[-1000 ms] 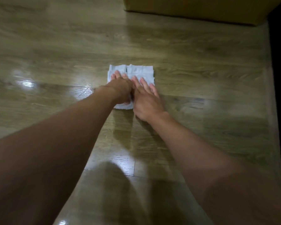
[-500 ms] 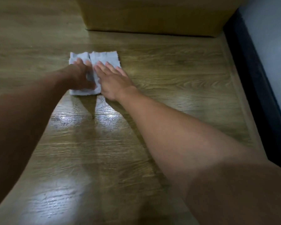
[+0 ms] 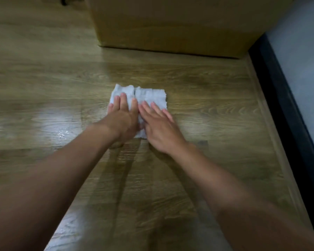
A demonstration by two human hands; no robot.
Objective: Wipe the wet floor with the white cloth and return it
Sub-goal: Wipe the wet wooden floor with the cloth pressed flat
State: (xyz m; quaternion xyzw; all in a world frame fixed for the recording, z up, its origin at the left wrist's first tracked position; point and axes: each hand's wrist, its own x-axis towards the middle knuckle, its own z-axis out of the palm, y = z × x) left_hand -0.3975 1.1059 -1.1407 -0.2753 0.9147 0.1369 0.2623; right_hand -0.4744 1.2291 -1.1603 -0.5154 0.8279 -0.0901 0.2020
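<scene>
A folded white cloth point(image 3: 149, 96) lies flat on the wooden floor point(image 3: 207, 98). My left hand point(image 3: 122, 117) presses on its left half with straight fingers. My right hand point(image 3: 159, 127) lies flat on its right half, fingers spread and pointing up-left. The two hands touch side by side and cover the cloth's near part. A wet, shiny patch point(image 3: 62, 133) with small droplets shows on the floor to the left of my left wrist.
A large cardboard box point(image 3: 170, 24) stands on the floor just beyond the cloth. A dark skirting board point(image 3: 283, 109) and a pale wall point(image 3: 304, 57) run along the right side. Bright reflections lie on the boards at the left.
Both hands have stayed pressed on the cloth while it slid over the floor. The view has swung, so the box and the right wall now show more.
</scene>
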